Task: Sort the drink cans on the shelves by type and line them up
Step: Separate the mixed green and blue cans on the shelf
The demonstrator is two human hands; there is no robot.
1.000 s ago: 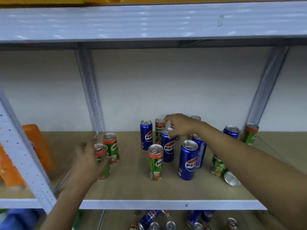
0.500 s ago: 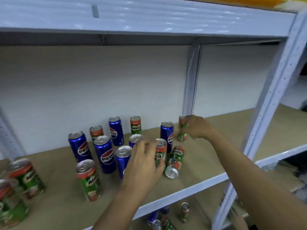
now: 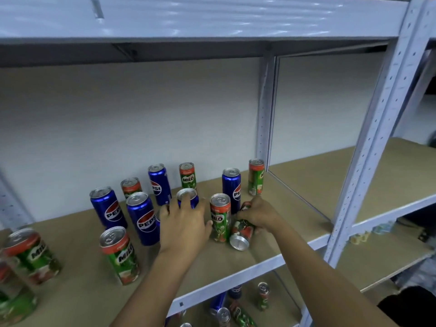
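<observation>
Blue Pepsi cans (image 3: pixel 141 218) and green-and-red Milo cans (image 3: pixel 119 253) stand mixed on the brown shelf board (image 3: pixel 306 185). My left hand (image 3: pixel 184 223) lies with spread fingers on a blue Pepsi can (image 3: pixel 187 194) in the middle of the group and hides another blue can below it; whether it grips cannot be seen. My right hand (image 3: pixel 259 215) is closed on a Milo can (image 3: pixel 240 232) that lies on its side, silver base toward me. An upright Milo can (image 3: pixel 220 215) stands between my hands.
More cans stand behind: a Pepsi can (image 3: pixel 232 187), a Milo can (image 3: pixel 256 177) by the back post (image 3: pixel 265 109), and Milo cans at far left (image 3: pixel 30 253). A front post (image 3: pixel 377 138) stands right. Several cans lie on the lower shelf (image 3: pixel 221 312).
The view swung right along the shelf. My right hand came from the back Milo can down to the lying Milo can. My left hand left the Milo cans at the left and reached the blue cans.
</observation>
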